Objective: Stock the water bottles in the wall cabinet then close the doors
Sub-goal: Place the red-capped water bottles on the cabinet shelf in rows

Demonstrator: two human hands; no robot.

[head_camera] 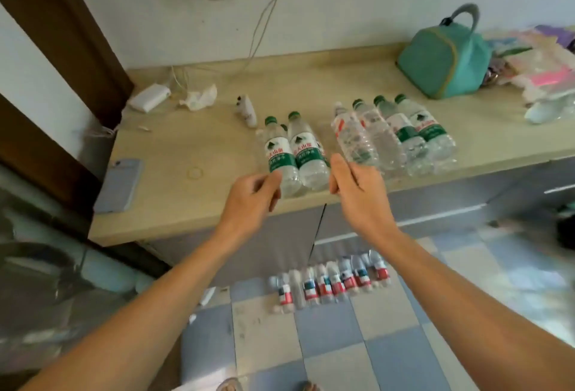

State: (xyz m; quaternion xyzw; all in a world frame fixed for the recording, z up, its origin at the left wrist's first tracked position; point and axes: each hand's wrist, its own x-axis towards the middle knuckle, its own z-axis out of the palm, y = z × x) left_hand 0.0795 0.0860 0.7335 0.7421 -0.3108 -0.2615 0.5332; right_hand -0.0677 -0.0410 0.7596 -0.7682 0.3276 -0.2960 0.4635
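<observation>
Left hand (252,196) loosely curled beside two counter (174,204) bottles (294,154), right hand (357,186) gripping a crinkly bottle (351,138) that could easily slip or knock over its neighbours (404,135).

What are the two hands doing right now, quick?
Left hand: fingers loosely curled beside a green-label bottle, holding nothing.
Right hand: holding the bottom of a clear bottle.

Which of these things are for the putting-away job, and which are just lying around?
For the job: green-label bottles and clear bottles on the counter; red-label bottles on the floor; left hand and right hand reaching for them.

Lying about: phone, teal bag, tissue, charger, plastic bags.
</observation>
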